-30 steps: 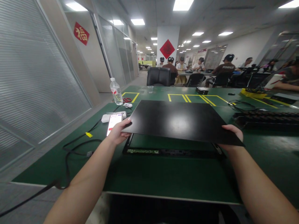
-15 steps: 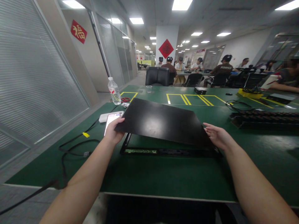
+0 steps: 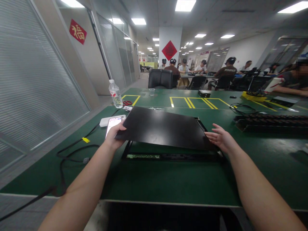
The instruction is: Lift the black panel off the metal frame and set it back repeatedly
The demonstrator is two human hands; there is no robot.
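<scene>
A thin black panel [image 3: 161,126] with a smooth, shiny face is tilted over a black frame [image 3: 187,158], which lies on the green table. The panel's left end is raised, and my left hand [image 3: 115,133] grips it there, thumb on top and fingers underneath. At the right end, my right hand [image 3: 222,138] is open with fingers spread, its fingertips at the panel's edge; whether they press on it I cannot tell. A green circuit strip [image 3: 143,156] shows in the near side of the frame. The panel hides much of the frame's middle.
By my left hand lie a lit phone [image 3: 113,123] and a white case-like item [image 3: 106,120]. A water bottle [image 3: 115,94], red scissors [image 3: 127,103] and a black cable [image 3: 72,157] are on the left. Black ribbed parts [image 3: 269,122] lie right. Co-workers sit beyond.
The panel's right end has dropped closer to the frame, uncovering the frame's right side. My right hand's fingers have spread and loosened from the edge. My left hand keeps its grip.
</scene>
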